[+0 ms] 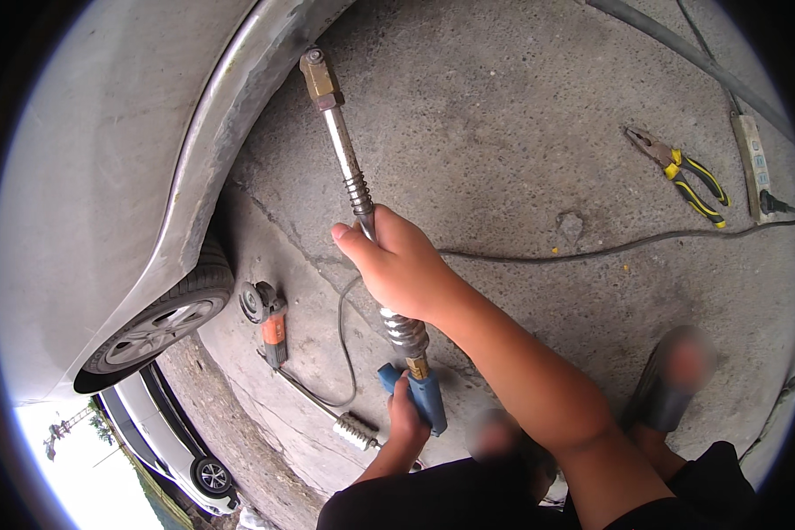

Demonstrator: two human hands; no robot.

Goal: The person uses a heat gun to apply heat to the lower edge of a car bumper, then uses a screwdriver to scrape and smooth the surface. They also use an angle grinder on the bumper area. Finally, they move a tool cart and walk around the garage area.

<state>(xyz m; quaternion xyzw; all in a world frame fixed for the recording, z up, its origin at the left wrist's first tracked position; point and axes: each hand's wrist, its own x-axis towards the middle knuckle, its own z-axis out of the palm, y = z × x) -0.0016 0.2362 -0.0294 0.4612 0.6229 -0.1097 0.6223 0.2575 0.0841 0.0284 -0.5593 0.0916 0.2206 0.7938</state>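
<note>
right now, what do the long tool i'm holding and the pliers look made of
Long tool: shaft apparently steel, by its bright glints; end fitting brassy, exact metal unclear; blue handle smooth, painted metal or plastic. Pliers: worn brownish head, likely steel; moulded-looking grips, probably rubber or plastic.

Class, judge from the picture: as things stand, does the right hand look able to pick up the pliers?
Probably not without letting go: the right hand is closed around the long metal tool. Otherwise the way looks free, with nothing visible covering the pliers.
</note>
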